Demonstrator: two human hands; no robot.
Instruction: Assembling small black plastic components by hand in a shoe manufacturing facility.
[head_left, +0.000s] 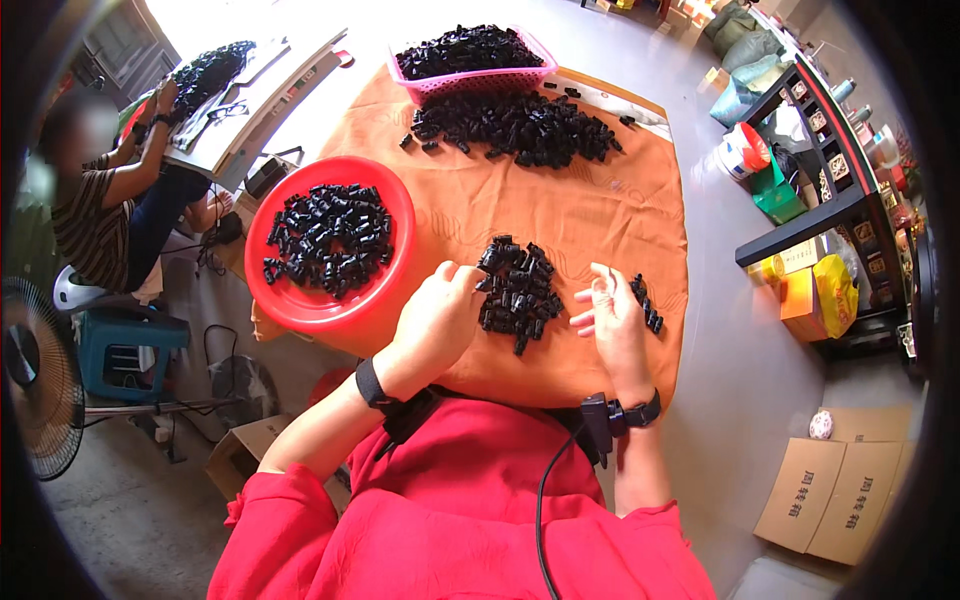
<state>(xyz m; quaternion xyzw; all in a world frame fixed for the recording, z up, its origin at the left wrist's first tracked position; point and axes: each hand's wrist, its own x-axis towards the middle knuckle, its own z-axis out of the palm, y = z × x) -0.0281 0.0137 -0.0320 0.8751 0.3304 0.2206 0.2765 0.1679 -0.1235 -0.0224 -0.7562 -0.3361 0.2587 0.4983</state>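
Two bare hands are working over the orange cloth (450, 225), one on each side of the near pile (520, 295) of small black pieces. Your left hand (432, 320) is reaching in from the left, its fingertips drawing together at the pile's left edge; a dark piece seems to be showing there, but you cannot tell whether they are pinching it. Your right hand (622, 325) is hovering just right of the pile, its fingers curling loosely and standing apart. Just right of that hand, a short row (648, 305) of black pieces is lying near the cloth's right edge.

To the left, a red basin (260, 250) is holding more pieces. On the far side, a bigger pile (515, 128) is spreading over the cloth in front of a pink basket (485, 83), which is holding a heap (468, 50) of them. You are wearing a dark strap on each wrist and red clothing (450, 510).

Far left, a co-worker (100, 195) is sitting and reaching toward a dark heap (215, 75) on a white table (235, 135). A fan (42, 380) is standing near a blue stool (130, 350). At right, a dark shelf (800, 225) is standing beyond a carton (830, 495).
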